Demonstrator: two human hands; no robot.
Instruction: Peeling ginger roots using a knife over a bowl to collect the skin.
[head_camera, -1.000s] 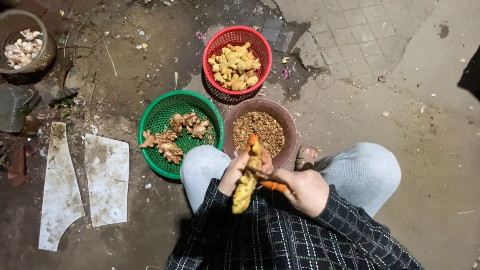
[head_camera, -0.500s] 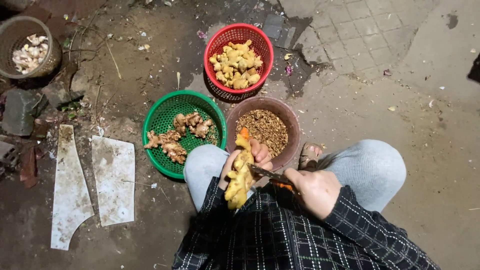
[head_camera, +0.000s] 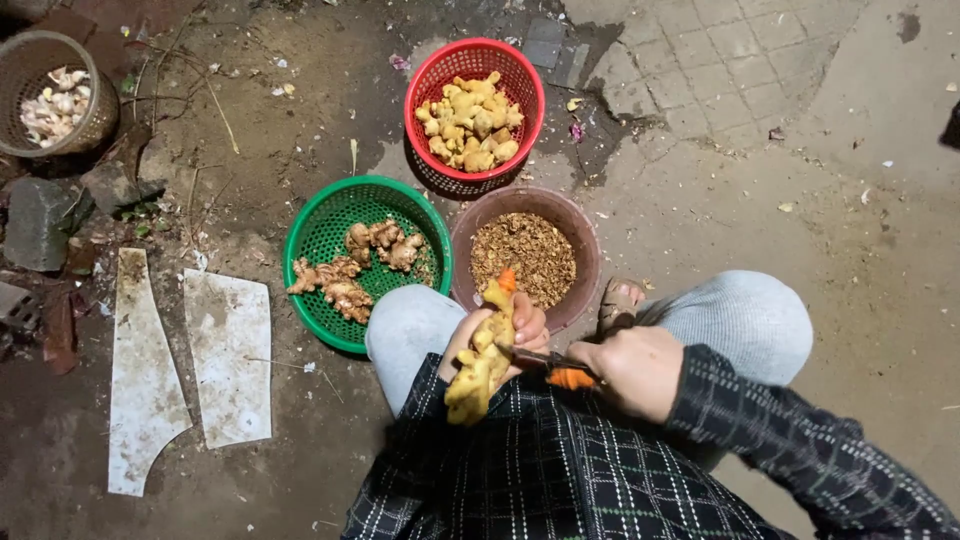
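My left hand (head_camera: 520, 332) grips a long yellow piece of peeled ginger (head_camera: 482, 365) upright over my lap. My right hand (head_camera: 632, 370) holds a small knife with an orange handle (head_camera: 560, 372), its blade against the ginger. Just beyond my hands stands a brown basket (head_camera: 585, 245) of peel scraps. A green basket (head_camera: 322, 232) to its left holds unpeeled ginger roots (head_camera: 350, 270). Farther off, a red basket (head_camera: 425, 88) is filled with peeled ginger pieces (head_camera: 470, 122).
A brown wicker basket (head_camera: 92, 118) with pale pieces sits at the far left. Two flat white broken boards (head_camera: 190, 360) lie on the dirt to the left, near stones (head_camera: 40, 222). My knees (head_camera: 745, 310) and a sandalled foot (head_camera: 618, 300) flank the brown basket. Paved ground lies right.
The ginger piece and both hands have shifted slightly lower toward my lap, with the knife still working along it. The baskets have not moved.
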